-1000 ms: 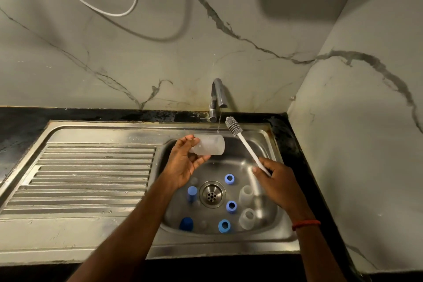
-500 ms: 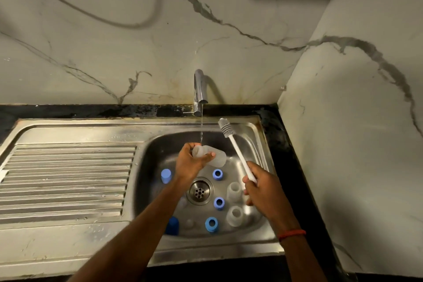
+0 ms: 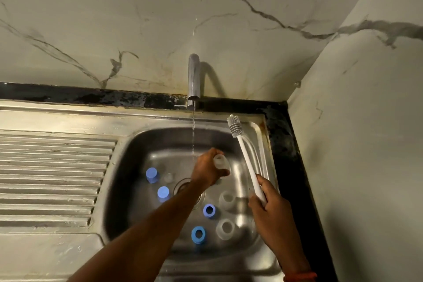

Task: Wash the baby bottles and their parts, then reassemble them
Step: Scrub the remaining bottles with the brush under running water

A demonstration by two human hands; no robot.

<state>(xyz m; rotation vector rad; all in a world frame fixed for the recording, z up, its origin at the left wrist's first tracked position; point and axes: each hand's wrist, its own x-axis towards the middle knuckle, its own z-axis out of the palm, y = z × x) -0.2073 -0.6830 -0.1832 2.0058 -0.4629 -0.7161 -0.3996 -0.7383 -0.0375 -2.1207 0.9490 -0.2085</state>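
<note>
1. Bottle [image 3: 221, 162]: at frame centre, above the sink [image 3: 142, 144] basin and just right of the thin water [image 3: 193, 130] stream falling from the tap [image 3: 194, 75]. The left hand [image 3: 207, 168] grips it, fingers curled round its body; I cannot tell which end is the mouth.
2. Handling, as I judge it: small, translucent plastic, so light and fairly stiff, though the wall may give under a hard squeeze. Wet, it is likely slippery. A hold round the middle of the body seems best, leaving the mouth free for the brush [image 3: 242, 151].
3. The right hand [image 3: 272, 210], at lower right, is closed in a fist round the low end of the brush handle. The handle is a long, straight white stick; the ribbed grey head points to the upper right rim of the sink, apart from the bottle.
4. Other parts lie on the basin floor: two solid blue caps [image 3: 152, 175] left of the drain [image 3: 183, 186], two blue rings [image 3: 209, 210] with open centres below centre, and two clear pieces [image 3: 227, 200], round and hollow, just right of the rings. These look equally light and slick.
5. The sink is dull, scuffed steel with rounded corners; a ridged drainboard [image 3: 52, 167] fills the left of the frame. Behind stands a pale wall [image 3: 114, 18] with dark marble veins.
</note>
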